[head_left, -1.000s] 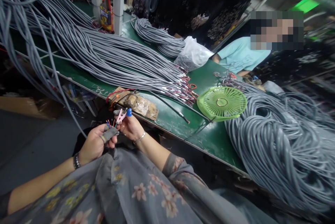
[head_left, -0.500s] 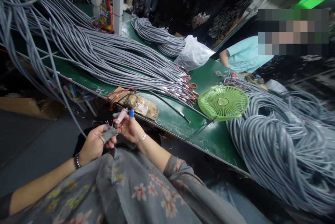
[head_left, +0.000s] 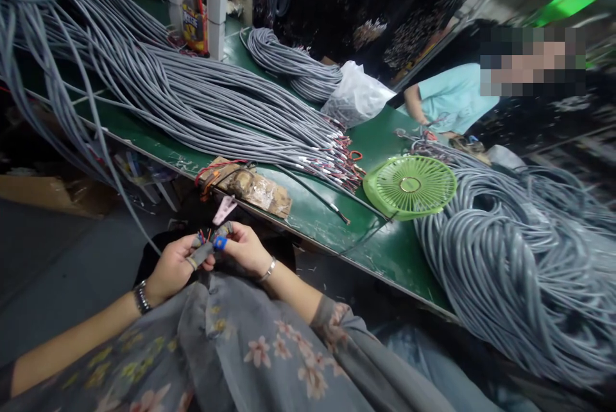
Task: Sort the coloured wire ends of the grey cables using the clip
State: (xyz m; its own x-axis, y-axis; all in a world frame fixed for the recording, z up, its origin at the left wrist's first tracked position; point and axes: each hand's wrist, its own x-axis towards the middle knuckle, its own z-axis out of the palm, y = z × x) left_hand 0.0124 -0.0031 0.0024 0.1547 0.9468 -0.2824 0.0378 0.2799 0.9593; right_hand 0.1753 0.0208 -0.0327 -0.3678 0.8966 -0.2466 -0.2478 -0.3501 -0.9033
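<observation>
My left hand (head_left: 174, 267) is closed around the end of a grey cable (head_left: 150, 239), from which thin coloured wires (head_left: 205, 235) fan out. Grey wrapping covers some of its fingertips. My right hand (head_left: 246, 251) meets it from the right, thumb and fingers pinched at the wire ends; a blue cover (head_left: 220, 243) sits on the thumb. Exactly which wires lie in that pinch is too small to make out. Just beyond the fingers, a pale pink clip-like piece (head_left: 224, 210) is at the table edge, touched by neither hand.
Long grey cables (head_left: 206, 110) with stripped ends lie across the green table (head_left: 380, 251). A taped cardboard piece (head_left: 262, 192) is at the near edge. Right of it are a green fan (head_left: 409, 187) and a big cable heap (head_left: 510, 258). Across the table sits a person (head_left: 447, 94).
My right hand has come down from beside the pink piece to the wires, its fingers closing in. The left hand stays nearly still with the cable.
</observation>
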